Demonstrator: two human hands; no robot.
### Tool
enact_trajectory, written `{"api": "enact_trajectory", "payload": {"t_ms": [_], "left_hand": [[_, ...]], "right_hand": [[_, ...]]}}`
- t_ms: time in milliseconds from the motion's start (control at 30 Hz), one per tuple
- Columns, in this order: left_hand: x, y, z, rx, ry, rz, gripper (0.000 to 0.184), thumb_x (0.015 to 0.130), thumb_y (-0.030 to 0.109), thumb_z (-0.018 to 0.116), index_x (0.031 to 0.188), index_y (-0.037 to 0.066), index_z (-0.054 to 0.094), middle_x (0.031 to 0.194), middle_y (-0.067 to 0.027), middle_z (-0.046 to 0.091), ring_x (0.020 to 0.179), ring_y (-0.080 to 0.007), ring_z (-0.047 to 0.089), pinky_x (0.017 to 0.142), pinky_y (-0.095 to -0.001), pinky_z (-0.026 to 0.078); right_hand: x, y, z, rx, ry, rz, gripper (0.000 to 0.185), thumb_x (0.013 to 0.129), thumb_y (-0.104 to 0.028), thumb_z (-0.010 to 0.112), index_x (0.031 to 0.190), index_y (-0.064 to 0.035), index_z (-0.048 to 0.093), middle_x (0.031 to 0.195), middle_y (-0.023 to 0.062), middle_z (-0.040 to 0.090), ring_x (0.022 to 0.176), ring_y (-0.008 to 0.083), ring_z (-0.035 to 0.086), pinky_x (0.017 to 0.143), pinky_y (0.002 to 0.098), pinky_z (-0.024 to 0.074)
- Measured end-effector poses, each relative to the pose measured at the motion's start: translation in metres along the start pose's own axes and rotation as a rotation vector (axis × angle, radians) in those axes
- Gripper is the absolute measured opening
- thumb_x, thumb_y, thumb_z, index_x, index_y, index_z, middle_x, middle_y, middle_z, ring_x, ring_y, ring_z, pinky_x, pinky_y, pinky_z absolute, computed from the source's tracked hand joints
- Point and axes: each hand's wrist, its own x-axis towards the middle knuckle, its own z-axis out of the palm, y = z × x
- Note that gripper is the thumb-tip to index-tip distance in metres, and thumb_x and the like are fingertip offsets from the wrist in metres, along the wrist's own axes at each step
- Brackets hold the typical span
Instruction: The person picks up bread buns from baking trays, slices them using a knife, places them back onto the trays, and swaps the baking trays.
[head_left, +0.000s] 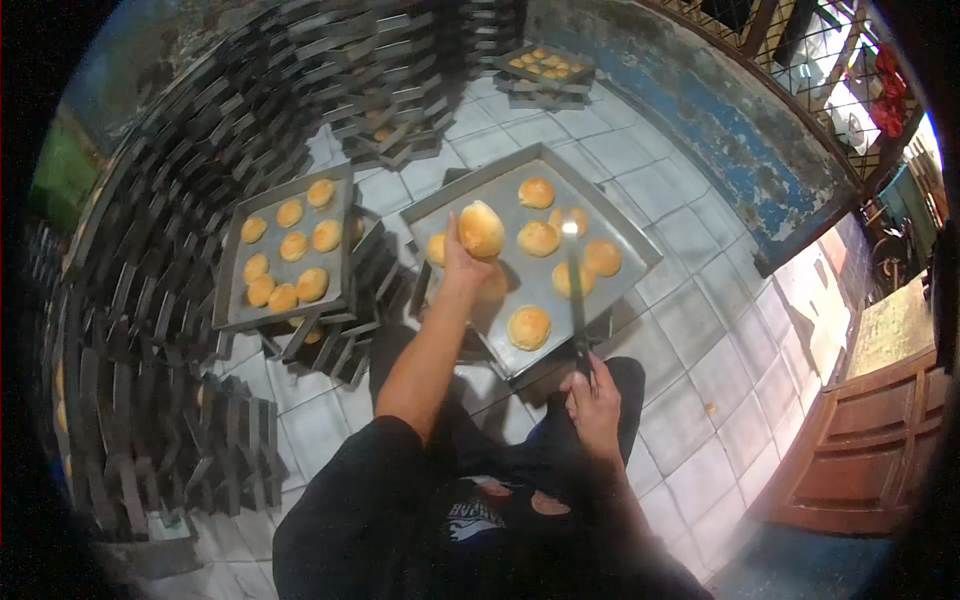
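Over the tiled floor [710, 290], dark stacked trays [200, 140] rose on your left, while a large metal tray [530, 280] lay before you beside a smaller tray [235, 300]. Your right hand [597, 405] was curled tightly around a long-bladed tool [577, 300] reaching over the large tray; your left hand [466, 266] gripped one raised bun [481, 230] above it, near other golden buns [537, 238].

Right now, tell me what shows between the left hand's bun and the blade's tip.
In the head view, another bun, resting on the tray, shows between them.
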Motion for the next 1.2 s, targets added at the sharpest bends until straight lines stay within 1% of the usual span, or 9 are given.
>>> {"api": "enact_trajectory", "payload": {"t_ms": [100, 200, 333, 567, 767, 833, 967, 1100, 1200], "left_hand": [[-0.021, -0.008, -0.005, -0.017, -0.011, -0.012, 0.043, 0.091, 0.057, 0.072, 0.105, 0.017, 0.072, 0.096, -0.0015, 0.074, 0.089, -0.0199, 0.071, 0.083, -0.0389, 0.057], [-0.037, -0.008, -0.011, -0.074, -0.183, -0.076, 0.041, 0.091, 0.056, 0.072, 0.101, 0.016, 0.072, 0.088, 0.0001, 0.074, 0.079, -0.0188, 0.071, 0.075, -0.0361, 0.058], [-0.055, -0.011, -0.002, -0.17, -0.198, -0.15, 0.037, 0.09, 0.053, 0.074, 0.091, 0.016, 0.071, 0.076, -0.0012, 0.07, 0.065, -0.0201, 0.067, 0.062, -0.0345, 0.057], [-0.058, -0.022, 0.012, -0.165, -0.203, -0.125, 0.04, 0.09, 0.056, 0.073, 0.089, 0.016, 0.07, 0.076, -0.0017, 0.068, 0.066, -0.0202, 0.066, 0.059, -0.0341, 0.055], [-0.077, -0.032, 0.019, -0.108, -0.209, -0.119, 0.039, 0.092, 0.05, 0.074, 0.096, 0.011, 0.07, 0.083, -0.0042, 0.072, 0.073, -0.021, 0.071, 0.067, -0.036, 0.06], [-0.086, -0.041, 0.018, 0.051, -0.322, -0.2, 0.037, 0.093, 0.046, 0.074, 0.1, 0.01, 0.071, 0.089, -0.0054, 0.075, 0.077, -0.0207, 0.073, 0.072, -0.0368, 0.062], [-0.1, -0.05, 0.027, 0.097, -0.26, -0.132, 0.038, 0.094, 0.045, 0.074, 0.102, 0.009, 0.071, 0.093, -0.0065, 0.076, 0.08, -0.0205, 0.074, 0.073, -0.037, 0.062], [-0.074, -0.028, 0.01, 0.027, -0.346, -0.144, 0.035, 0.094, 0.042, 0.075, 0.105, 0.009, 0.071, 0.095, -0.0064, 0.076, 0.083, -0.021, 0.074, 0.076, -0.0379, 0.063], [-0.064, -0.018, -0.008, 0.061, -0.375, -0.138, 0.031, 0.094, 0.039, 0.076, 0.106, 0.011, 0.071, 0.095, -0.0061, 0.075, 0.083, -0.0199, 0.074, 0.074, -0.0379, 0.063]], "right_hand": [[0.001, 0.006, 0.027, -0.243, -0.025, -0.118, 0.045, 0.102, -0.014, 0.059, 0.146, -0.0042, 0.057, 0.094, 0.0064, 0.07, 0.072, 0.0109, 0.063, 0.064, 0.0277, 0.0513], [-0.012, -0.001, 0.041, -0.413, -0.056, -0.265, 0.05, 0.103, -0.015, 0.063, 0.148, 0.002, 0.052, 0.086, 0.0042, 0.068, 0.069, 0.0063, 0.057, 0.062, 0.0229, 0.0474], [-0.021, 0.01, 0.039, -0.506, -0.015, -0.404, 0.05, 0.102, -0.016, 0.064, 0.146, 0.0057, 0.054, 0.088, 0.0079, 0.071, 0.081, 0.0108, 0.065, 0.074, 0.028, 0.0534], [-0.036, 0.004, 0.034, -0.538, 0.015, -0.428, 0.048, 0.102, -0.013, 0.063, 0.144, 0.0074, 0.055, 0.088, 0.0087, 0.071, 0.083, 0.0112, 0.065, 0.076, 0.0278, 0.0535], [-0.032, 0.005, 0.027, -0.533, 0.041, -0.399, 0.046, 0.102, -0.012, 0.062, 0.142, 0.0083, 0.055, 0.086, 0.0094, 0.069, 0.08, 0.0122, 0.064, 0.076, 0.027, 0.053], [-0.02, -0.003, 0.029, -0.564, 0.047, -0.469, 0.046, 0.102, -0.018, 0.062, 0.14, 0.0066, 0.057, 0.097, 0.0261, 0.072, 0.084, 0.0278, 0.074, 0.079, 0.036, 0.0562], [-0.006, -0.027, 0.035, -0.576, 0.014, -0.367, 0.044, 0.102, -0.019, 0.061, 0.141, 0.002, 0.058, 0.096, 0.0264, 0.071, 0.083, 0.0341, 0.073, 0.079, 0.0388, 0.0556], [-0.034, -0.026, 0.031, -0.622, 0.015, -0.398, 0.044, 0.102, -0.019, 0.061, 0.141, 0.0025, 0.058, 0.095, 0.0252, 0.072, 0.083, 0.032, 0.074, 0.079, 0.0379, 0.0562], [-0.051, -0.026, 0.028, -0.555, 0.012, -0.229, 0.044, 0.102, -0.018, 0.062, 0.14, 0.0035, 0.058, 0.095, 0.0236, 0.073, 0.084, 0.0269, 0.074, 0.08, 0.0354, 0.0564]]}}
